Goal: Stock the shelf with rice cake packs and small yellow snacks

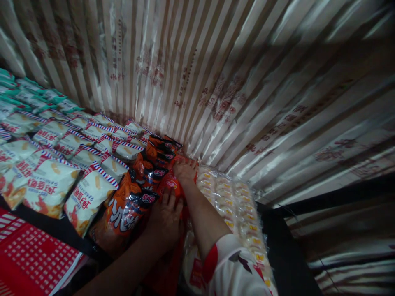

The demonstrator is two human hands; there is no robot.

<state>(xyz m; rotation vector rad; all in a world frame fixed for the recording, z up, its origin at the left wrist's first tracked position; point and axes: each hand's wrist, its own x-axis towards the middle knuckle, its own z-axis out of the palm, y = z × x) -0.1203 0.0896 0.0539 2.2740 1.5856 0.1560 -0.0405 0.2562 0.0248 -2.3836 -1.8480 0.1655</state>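
Between the orange snack bags and the clear-wrapped goods runs a row of red packages [169,182]. My left hand [163,222] lies on the nearer part of this row with its fingers stretched forward and apart. Farther back, my right hand [185,170] rests on a red package near the curtain, palm down and fingers extended. Just left of my left hand stand orange and black snack bags [123,209]. Clear-wrapped packs of pale round pieces [226,197] lie right of my right forearm. The dim light hides the lower part of the red row.
White snack bags with striped tops [51,183] fill the left side, with green-topped bags [29,92] beyond. A red plastic basket [33,255] is at lower left. A printed striped curtain [191,74] hangs behind. Dark bars [308,203] border the right.
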